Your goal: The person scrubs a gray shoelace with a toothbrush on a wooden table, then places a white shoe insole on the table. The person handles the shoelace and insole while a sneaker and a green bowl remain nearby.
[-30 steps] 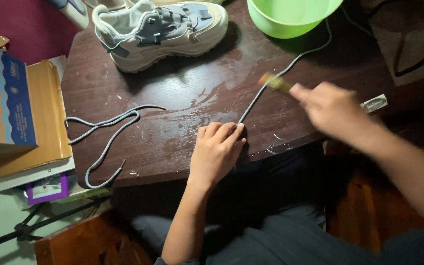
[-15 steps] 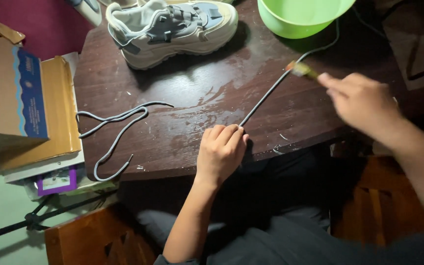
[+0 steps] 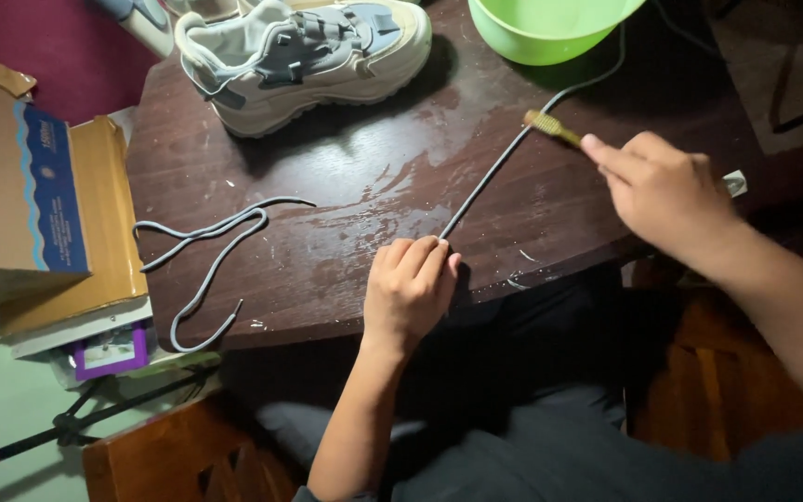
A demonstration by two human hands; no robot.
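A pale chunky sneaker (image 3: 304, 58) with grey-blue panels is laid on its side at the far part of the dark wooden table (image 3: 346, 270); a green plastic bowl (image 3: 550, 28) is set at the far edge; a second grey shoelace (image 3: 206, 256) is left looped near the left edge; cardboard boxes (image 3: 39, 214) are stacked beside the table.

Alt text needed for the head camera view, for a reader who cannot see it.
A person's left hand pins one end of a grey shoelace to a wet dark wooden table while the right hand holds a small brush on it. A laceless sneaker, a green basin and a second lace lie nearby.
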